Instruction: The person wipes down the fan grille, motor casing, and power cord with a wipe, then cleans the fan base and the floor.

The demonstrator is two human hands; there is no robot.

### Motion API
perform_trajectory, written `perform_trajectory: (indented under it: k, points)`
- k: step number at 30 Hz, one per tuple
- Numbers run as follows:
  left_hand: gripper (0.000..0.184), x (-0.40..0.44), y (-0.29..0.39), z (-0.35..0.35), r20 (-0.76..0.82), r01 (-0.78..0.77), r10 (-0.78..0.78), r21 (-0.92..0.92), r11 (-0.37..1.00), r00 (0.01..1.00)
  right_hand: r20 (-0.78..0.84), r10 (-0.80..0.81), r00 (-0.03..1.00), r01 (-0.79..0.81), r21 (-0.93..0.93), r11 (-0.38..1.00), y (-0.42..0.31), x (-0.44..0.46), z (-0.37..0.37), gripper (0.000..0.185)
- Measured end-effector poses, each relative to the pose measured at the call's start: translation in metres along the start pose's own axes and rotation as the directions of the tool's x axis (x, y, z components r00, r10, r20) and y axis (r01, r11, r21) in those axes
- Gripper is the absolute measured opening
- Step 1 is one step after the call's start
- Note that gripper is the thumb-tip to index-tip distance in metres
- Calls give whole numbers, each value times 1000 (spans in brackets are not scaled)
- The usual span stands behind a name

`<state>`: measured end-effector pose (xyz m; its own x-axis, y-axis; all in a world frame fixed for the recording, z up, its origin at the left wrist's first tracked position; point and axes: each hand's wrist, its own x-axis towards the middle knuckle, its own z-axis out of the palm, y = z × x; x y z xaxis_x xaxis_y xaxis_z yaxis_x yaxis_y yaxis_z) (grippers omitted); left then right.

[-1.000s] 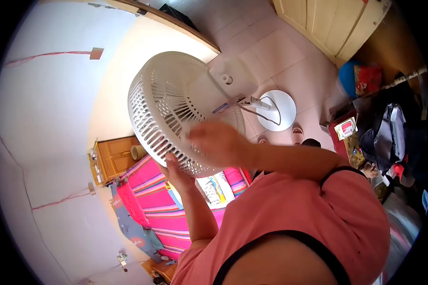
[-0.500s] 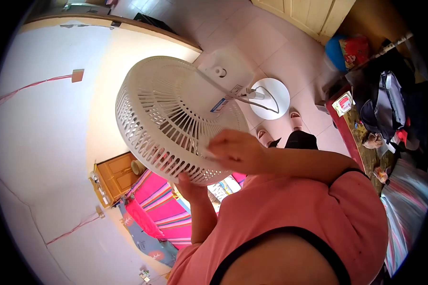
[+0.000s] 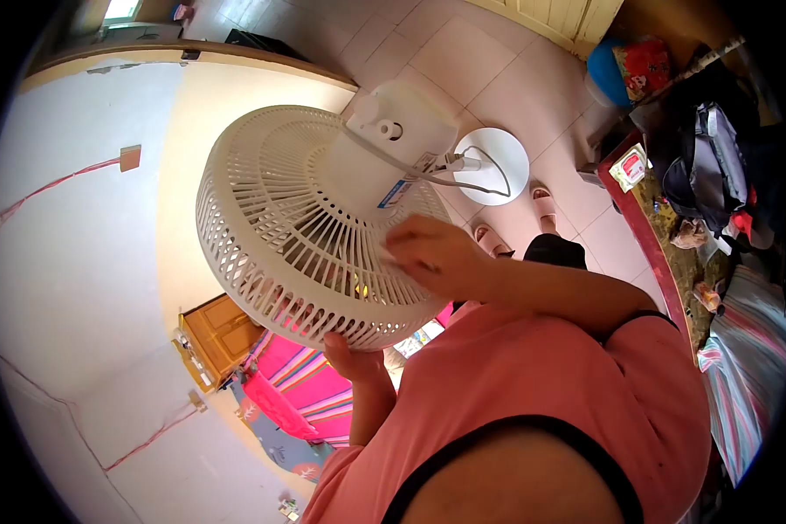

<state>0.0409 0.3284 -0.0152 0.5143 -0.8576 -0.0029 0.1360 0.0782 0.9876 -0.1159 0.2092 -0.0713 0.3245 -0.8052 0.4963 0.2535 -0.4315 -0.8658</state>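
A white fan head [image 3: 271, 218] is tilted in front of me, its slotted rear grille and motor housing facing me. My left hand [image 3: 355, 360] grips the lower rim of its cage, thumb on the near side and the other fingers hidden behind. Over the lower right of the grille, my right hand [image 3: 441, 259] has its fingers bent and drawn together; whatever they hold, if anything, is hidden. A grey cord [image 3: 393, 164] runs from the housing toward the stand. The round white base [image 3: 492, 166] rests on the tiled floor.
To the right, a red-edged table [image 3: 651, 236] bears a wipes packet [image 3: 629, 168] and a dark bag [image 3: 707, 170]. A blue bin [image 3: 606, 74] stands beyond. Below the fan lies a pink striped cloth [image 3: 310, 389], beside a wooden cabinet [image 3: 223, 330]. My feet are near the base.
The fan head has shifted left and slightly down in view, showing more of its rear. My right hand has moved from the grille's middle toward its right side. My left hand keeps its grip.
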Motion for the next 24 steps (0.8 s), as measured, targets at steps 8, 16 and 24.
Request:
perform_trajectory:
  k: [8, 16, 24]
  points:
    - [68, 4, 2, -6, 87, -16, 21, -56, 998, 996, 163, 56, 985, -77, 125, 989, -28, -20, -23, 15]
    - [71, 4, 9, 7, -46, 20, -20, -6, 1000, 999, -87, -8, 996, -1, -95, 995, 27, 9, 9, 12]
    - [64, 8, 7, 7, 94, -13, 21, -91, 996, 995, 34, 21, 999, -25, 98, 995, -14, -1, 0, 8]
